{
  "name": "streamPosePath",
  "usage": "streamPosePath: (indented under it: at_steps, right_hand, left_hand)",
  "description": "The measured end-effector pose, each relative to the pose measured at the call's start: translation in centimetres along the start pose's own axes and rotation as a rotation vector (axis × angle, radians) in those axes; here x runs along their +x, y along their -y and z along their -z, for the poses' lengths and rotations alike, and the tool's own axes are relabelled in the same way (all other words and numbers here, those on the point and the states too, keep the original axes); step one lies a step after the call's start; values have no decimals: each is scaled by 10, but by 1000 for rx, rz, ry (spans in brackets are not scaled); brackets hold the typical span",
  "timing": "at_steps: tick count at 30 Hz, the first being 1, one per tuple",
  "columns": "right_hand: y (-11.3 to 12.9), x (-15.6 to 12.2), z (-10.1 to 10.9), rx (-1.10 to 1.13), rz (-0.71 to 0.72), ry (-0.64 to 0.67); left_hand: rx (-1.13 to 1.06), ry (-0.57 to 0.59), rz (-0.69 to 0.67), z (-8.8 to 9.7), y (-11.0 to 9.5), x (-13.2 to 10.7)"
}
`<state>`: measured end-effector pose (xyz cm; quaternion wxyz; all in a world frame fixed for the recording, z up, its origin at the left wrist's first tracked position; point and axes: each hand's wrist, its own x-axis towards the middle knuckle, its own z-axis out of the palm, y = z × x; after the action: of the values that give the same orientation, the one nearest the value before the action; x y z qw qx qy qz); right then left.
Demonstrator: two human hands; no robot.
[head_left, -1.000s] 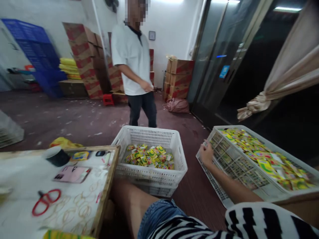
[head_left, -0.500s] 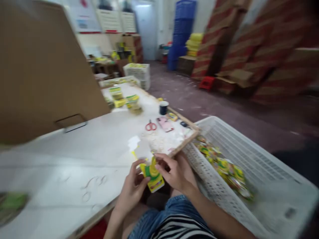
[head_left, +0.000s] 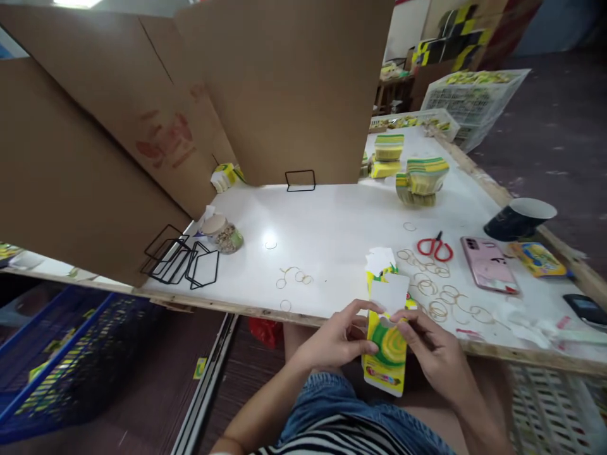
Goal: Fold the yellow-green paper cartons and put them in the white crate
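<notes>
gripping a yellow-green carton (head_left: 385, 351), left hand (head_left: 337, 340) and right hand (head_left: 432, 349).

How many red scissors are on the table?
1. The red scissors lie on the white table, beside the pink phone. Cardboard may hide others.

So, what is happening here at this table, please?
A seated person holds a yellow and green packet in both hands, just off the near edge of the white table. The left hand grips its left side and the right hand its right side. On the table nearby lie loose rubber bands, red scissors, a pink phone and a dark cup. Stacks of similar packets stand further back, near tall cardboard sheets.
</notes>
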<state>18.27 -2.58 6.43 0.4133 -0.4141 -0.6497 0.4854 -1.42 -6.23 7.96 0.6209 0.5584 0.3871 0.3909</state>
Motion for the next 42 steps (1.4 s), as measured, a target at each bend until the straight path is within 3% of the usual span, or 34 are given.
streamPosePath:
  at_steps: [4, 9, 12, 15, 18, 22, 27, 30, 35, 39, 42]
  right_hand:
    - [0, -2, 6, -59, 110, -110]
    - [-1, -1, 6, 44, 46, -300]
    - [1, 3, 15, 15, 121, -236]
    - [7, 5, 28, -7, 169, -170]
    - [12, 4, 35, 16, 10, -88]
    - [10, 4, 36, 59, -162, 0]
    - [5, 7, 36, -34, -213, -53]
    - [7, 7, 36, -92, -209, -80]
    - [10, 5, 44, -154, -98, -37]
    - [12, 3, 48, -119, 23, -152]
    - [9, -1, 46, 1, 25, -184]
  left_hand:
    - [10, -3, 28, -10, -1, 7]
    - [-129, -23, 63, -19, -5, 17]
    - [-107, -9, 84, -18, -8, 24]
    - [-54, -70, 84, -18, -9, 32]
    - [18, -131, 89, -22, -9, 38]
    - [67, -131, 104, -29, -8, 43]
    - [50, -49, 113, -35, -11, 46]
    - [26, -57, 110, -36, -12, 49]
    - [-109, -85, 111, -35, -13, 54]
    - [-166, -47, 120, -40, -16, 55]
    - [-171, -9, 98, -46, -16, 55]
